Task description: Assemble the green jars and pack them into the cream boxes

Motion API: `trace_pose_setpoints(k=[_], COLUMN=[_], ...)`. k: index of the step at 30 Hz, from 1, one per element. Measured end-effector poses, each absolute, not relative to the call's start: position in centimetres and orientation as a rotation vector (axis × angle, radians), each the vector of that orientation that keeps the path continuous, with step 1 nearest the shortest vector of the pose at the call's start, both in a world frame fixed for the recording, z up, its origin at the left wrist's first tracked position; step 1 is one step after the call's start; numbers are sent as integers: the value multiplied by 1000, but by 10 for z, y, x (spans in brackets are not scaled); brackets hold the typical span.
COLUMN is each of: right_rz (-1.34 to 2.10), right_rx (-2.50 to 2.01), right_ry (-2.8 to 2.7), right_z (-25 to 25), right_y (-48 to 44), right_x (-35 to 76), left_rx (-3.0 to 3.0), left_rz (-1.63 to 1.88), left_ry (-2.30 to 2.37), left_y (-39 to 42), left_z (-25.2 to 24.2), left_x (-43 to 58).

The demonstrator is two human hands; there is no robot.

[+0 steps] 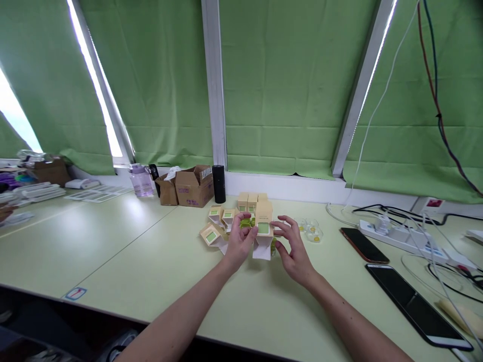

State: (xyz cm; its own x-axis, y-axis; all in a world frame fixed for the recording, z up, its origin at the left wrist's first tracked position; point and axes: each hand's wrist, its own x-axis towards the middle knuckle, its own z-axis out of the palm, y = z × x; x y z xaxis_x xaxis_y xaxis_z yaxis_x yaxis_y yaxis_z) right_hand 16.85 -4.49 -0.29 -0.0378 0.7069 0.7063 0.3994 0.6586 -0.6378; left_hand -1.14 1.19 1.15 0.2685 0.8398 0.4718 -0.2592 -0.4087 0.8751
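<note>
Upright above the table, a small kraft-paper box (263,229) with a green window has its top flap raised and a white bottom flap hanging down. My left hand (240,241) pinches its left side between thumb and fingers. At the box's right edge is my right hand (294,251), its fingers spread and curved; whether the fingertips touch the box I cannot tell. Behind the hands show small green pieces (246,221), partly hidden. Left of my left hand lie similar opened boxes (211,235), and more boxes (242,200) stand behind.
Clear plastic cups (313,232) with yellow bits sit to the right. Two phones (364,245), a power strip (403,239) and loose cables lie farther right. At the back stand a cardboard carton (194,187), a black cylinder (219,184) and a purple bottle (141,181).
</note>
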Motion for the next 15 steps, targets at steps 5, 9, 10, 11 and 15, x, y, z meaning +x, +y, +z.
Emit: trace_pose_setpoints(k=[5,9,10,11,15], right_rz=[461,549,570,587,648], right_rx=[-871,-818,-807,-798,-764], right_ry=[-1596,-1521,-1502,-1482,-1425], right_z=[-4,-4,-4,-3,-2], right_y=[-42,-39,-39,-38,-36], right_x=[168,170,171,172,174], left_rx=[1565,1665,1698,1726,1812], left_rz=[1306,1347,1369,1386,1367], left_ry=[576,544,535,522,481], left_y=[10,9,9,9,8], left_z=[10,9,9,8,9], left_x=[-11,-14,-16,-17,-21])
